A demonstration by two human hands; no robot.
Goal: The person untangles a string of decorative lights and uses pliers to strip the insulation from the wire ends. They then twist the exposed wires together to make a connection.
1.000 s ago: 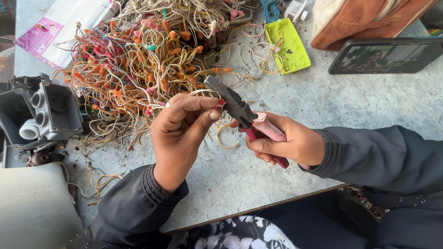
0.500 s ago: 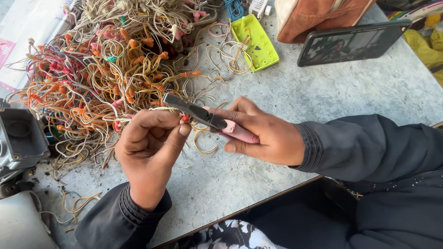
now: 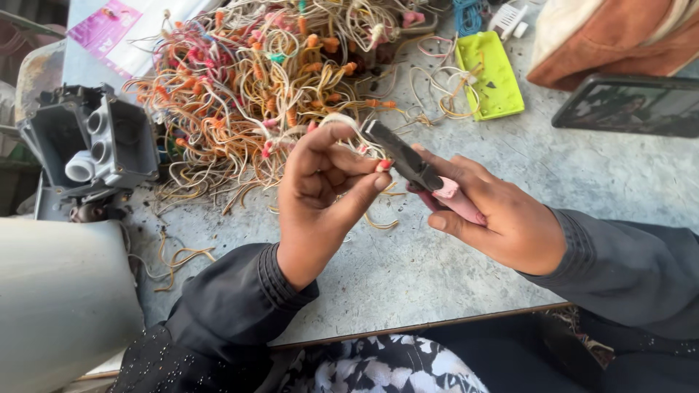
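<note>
My right hand (image 3: 495, 215) grips pliers (image 3: 408, 161) with dark jaws and pink handles, the jaws pointing up and left. My left hand (image 3: 320, 193) pinches a thin cream wire with a small red cap (image 3: 381, 166) right at the plier jaws. Both hands hover above a grey stone tabletop (image 3: 437, 262). Just behind them lies a big tangled heap of cream wires with orange, red and pink caps (image 3: 247, 87).
A grey plastic electrical box (image 3: 95, 142) stands at the left, above a pale rounded object (image 3: 58, 306). A lime-green plate (image 3: 489, 78), a dark phone (image 3: 633, 105) and a brown bag (image 3: 611, 36) lie at the back right. Loose wire scraps (image 3: 175, 258) litter the near left.
The view has shifted slightly. My hands stay together at the pliers; my left fingers now pinch the red-capped wire closer to the jaws.
</note>
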